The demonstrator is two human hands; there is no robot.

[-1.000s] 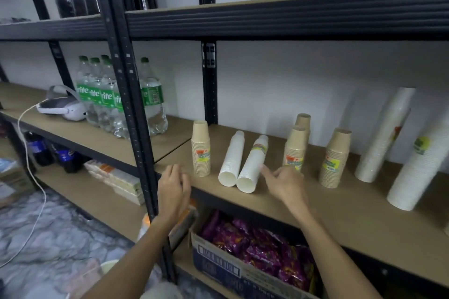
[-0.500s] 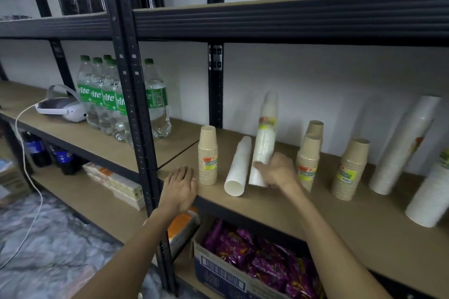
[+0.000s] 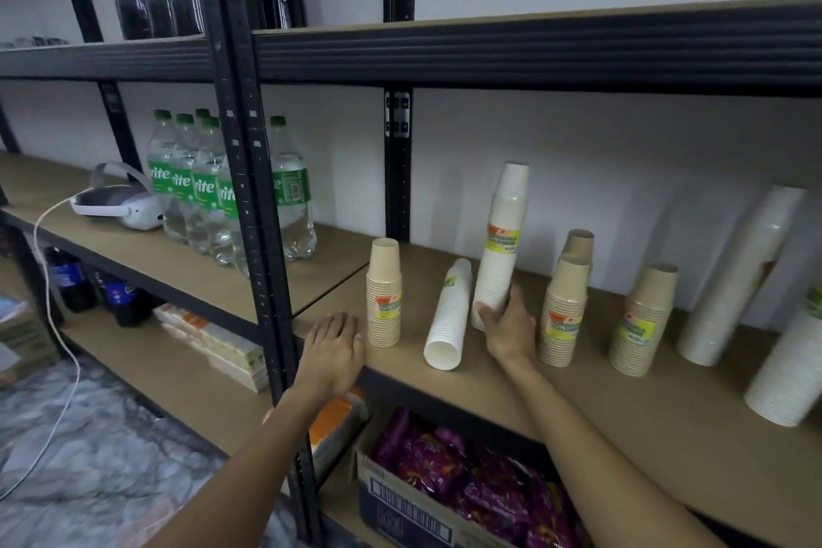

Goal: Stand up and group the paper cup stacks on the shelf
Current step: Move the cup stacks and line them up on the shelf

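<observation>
Cup stacks (image 3: 501,245) are getting sorted: the right hand (image 3: 507,327) is gripping one white stack, now raised upright; another (image 3: 448,316) is lying just left (next, probably). Left hand (image 3: 333,347) is resting flat, holding nothing.

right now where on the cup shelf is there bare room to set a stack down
Bare board at the front edge of the shelf, below the brown stacks, and between the left brown stack and the lying white stack. Crowded around the right hand.
</observation>
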